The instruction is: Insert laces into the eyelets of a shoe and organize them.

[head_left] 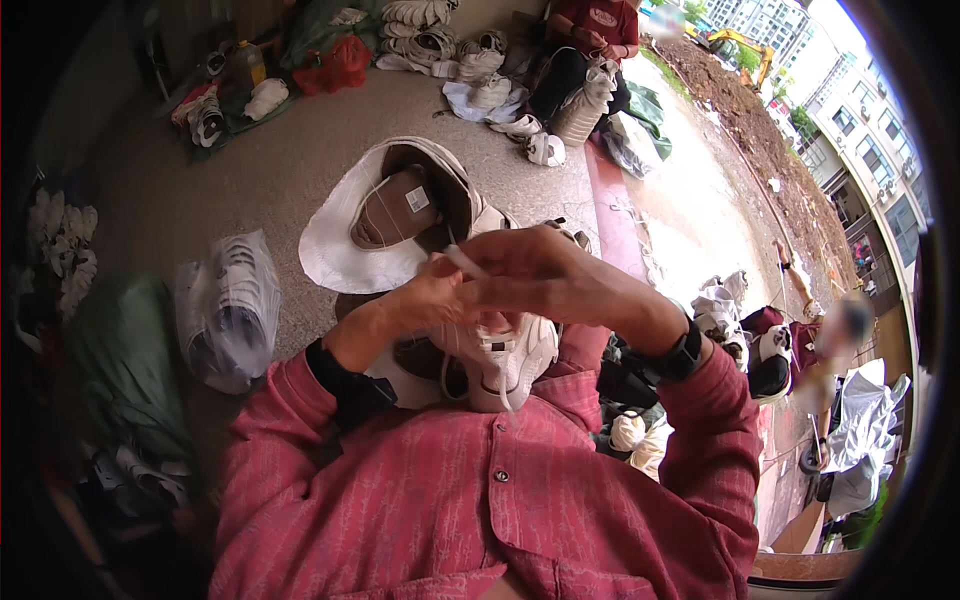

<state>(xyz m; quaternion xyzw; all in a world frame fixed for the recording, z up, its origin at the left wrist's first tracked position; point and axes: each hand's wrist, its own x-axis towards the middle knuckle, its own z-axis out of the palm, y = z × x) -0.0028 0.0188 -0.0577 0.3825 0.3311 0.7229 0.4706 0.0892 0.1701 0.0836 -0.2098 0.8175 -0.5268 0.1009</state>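
Note:
My left hand and my right hand meet over my lap, fingers bent and partly smeared by motion. A white shoelace shows pinched between their fingertips; its ends are hard to follow. Right below the hands, a white and beige shoe upper lies in my lap, partly covered by my fingers. Just beyond the left hand, a larger white shoe upper is spread out, its brown tongue with a small white label facing up. Thin cord runs across that tongue.
A clear plastic bag of stacked shoe parts stands on the floor at left, near a green sack. Ahead, another person sits by stacked shoe uppers. More shoe parts lie at right.

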